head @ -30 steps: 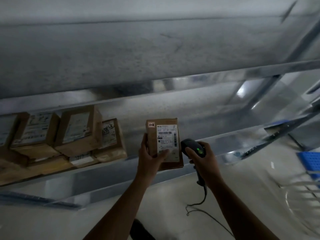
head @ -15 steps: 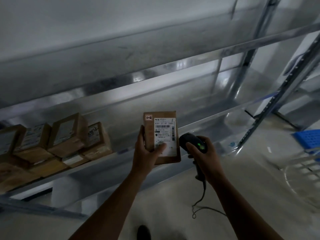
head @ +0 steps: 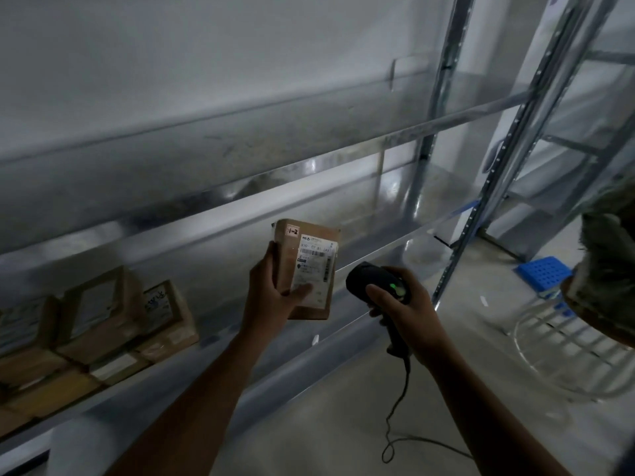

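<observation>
My left hand [head: 271,297] grips a small brown cardboard parcel [head: 311,255] upright, thumb across its white shipping label; a small tag at its top corner reads "1-2". To its right, my right hand [head: 403,307] holds a black barcode scanner [head: 372,283] by the handle, a green light glowing on its top. The scanner's head sits just right of the parcel's lower edge, apart from it. Its cable [head: 398,407] hangs down toward the floor.
A metal shelf [head: 213,235] runs across in front of me, with several labelled cardboard boxes [head: 113,321] stacked at its left end. Steel uprights [head: 491,187] stand at right. A blue crate [head: 543,276] and a wire basket [head: 563,348] are on the floor at right.
The view has swung to the right, so the boxes slid left and the uprights came in. The parcel has tilted slightly, and the scanner sits a little lower and further from it.
</observation>
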`<state>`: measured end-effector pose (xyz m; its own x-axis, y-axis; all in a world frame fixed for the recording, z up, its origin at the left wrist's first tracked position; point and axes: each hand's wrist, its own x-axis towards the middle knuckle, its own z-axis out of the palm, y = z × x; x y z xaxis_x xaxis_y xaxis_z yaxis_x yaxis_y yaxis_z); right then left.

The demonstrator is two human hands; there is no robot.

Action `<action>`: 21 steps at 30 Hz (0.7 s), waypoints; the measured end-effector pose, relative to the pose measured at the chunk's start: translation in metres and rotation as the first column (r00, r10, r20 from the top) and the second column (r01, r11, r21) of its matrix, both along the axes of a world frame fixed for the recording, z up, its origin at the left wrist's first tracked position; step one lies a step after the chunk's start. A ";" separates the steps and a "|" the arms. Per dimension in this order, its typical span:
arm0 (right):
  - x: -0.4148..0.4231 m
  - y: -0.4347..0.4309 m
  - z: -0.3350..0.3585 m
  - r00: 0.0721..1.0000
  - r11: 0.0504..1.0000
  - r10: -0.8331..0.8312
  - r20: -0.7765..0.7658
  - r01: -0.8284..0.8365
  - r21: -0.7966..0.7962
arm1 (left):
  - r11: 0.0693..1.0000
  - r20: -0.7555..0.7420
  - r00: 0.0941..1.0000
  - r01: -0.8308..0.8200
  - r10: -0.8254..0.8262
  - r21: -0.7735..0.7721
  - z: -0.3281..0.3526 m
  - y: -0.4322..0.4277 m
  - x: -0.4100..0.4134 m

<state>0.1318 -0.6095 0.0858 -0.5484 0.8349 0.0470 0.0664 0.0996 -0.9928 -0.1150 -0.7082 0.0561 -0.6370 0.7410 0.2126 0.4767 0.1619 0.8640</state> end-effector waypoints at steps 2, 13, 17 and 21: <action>-0.001 -0.004 0.003 1.000 1.000 -0.010 0.005 0.010 0.005 | 0.999 -0.002 1.000 -0.015 0.015 -0.042 -0.011 0.001 -0.015; -0.010 -0.020 0.000 0.991 0.996 0.040 0.127 -0.050 0.078 | 0.987 0.011 0.998 -0.058 0.060 -0.151 -0.073 -0.003 -0.071; -0.019 -0.026 -0.004 0.991 0.997 0.027 0.132 -0.036 0.072 | 0.980 0.018 1.000 -0.017 0.021 -0.199 -0.072 -0.006 -0.076; -0.026 -0.029 -0.005 0.992 0.996 0.015 0.124 -0.025 0.083 | 0.964 0.049 0.998 -0.035 0.050 -0.265 -0.041 -0.014 -0.065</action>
<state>0.1055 -0.6382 0.0804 -0.5709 0.8196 0.0479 0.1845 0.1849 -0.9653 -0.1799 -0.7223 0.0151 -0.6745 0.7379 -0.0229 0.4172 0.4065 0.8128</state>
